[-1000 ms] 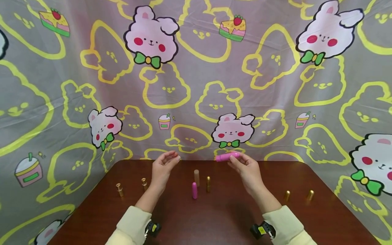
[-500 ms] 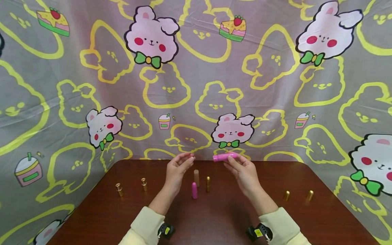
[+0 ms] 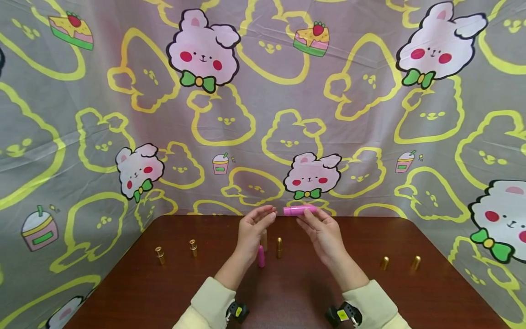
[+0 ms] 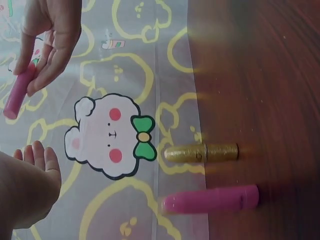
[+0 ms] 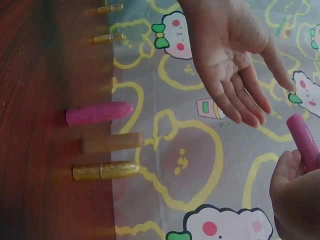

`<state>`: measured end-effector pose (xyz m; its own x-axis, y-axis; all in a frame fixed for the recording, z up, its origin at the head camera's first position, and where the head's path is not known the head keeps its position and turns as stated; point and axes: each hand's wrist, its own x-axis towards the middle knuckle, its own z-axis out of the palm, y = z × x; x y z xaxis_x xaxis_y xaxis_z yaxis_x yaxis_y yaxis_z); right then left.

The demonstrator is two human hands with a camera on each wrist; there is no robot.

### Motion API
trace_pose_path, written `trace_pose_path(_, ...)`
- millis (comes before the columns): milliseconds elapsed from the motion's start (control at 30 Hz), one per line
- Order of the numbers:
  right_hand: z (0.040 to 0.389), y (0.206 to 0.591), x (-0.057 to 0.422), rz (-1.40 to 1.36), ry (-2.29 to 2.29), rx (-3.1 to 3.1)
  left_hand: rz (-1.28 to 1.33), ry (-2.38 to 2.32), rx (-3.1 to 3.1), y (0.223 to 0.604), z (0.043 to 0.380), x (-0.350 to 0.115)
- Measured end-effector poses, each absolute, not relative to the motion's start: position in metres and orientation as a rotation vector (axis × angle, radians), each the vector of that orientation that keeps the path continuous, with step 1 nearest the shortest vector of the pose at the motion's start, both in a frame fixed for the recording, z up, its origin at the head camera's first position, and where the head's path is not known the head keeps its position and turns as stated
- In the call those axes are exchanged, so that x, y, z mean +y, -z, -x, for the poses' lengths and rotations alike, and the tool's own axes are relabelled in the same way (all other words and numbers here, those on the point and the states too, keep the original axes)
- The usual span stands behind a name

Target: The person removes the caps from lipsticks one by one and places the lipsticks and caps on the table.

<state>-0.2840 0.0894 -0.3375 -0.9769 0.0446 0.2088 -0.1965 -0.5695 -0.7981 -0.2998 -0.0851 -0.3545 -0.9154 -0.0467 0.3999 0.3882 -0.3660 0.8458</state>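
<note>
My right hand (image 3: 324, 230) pinches a pink lipstick tube (image 3: 297, 210) by its rounded end, holding it nearly level above the table. The flat end points left, toward my left hand (image 3: 252, 233). That hand is raised with its fingers relaxed and the thumb apart, a small gap from the tube; the right wrist view shows its palm holding nothing. Below them stand a second pink lipstick tube (image 4: 212, 199), a gold one (image 4: 202, 153) and a tan one (image 5: 112, 142). The left hand partly covers the tan tube in the head view.
On the left of the dark wooden table (image 3: 135, 292) stand two gold lipstick bases (image 3: 160, 256), (image 3: 193, 248) with their caps off. Two short gold caps (image 3: 384, 262), (image 3: 416, 262) are at the right. A patterned cloth (image 3: 263, 100) hangs around the back and sides.
My left hand has moved right, close to the pink tube. My right hand has drifted slightly left with the tube still pinched. The standing tubes have not moved.
</note>
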Motion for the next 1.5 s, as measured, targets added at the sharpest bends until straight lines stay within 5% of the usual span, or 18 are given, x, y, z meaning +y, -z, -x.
trace_pose_path(1500,0.277,0.342,0.075,-0.219,-2.652,-1.414,0.413,2.307,-1.644,0.353,0.293,-0.063)
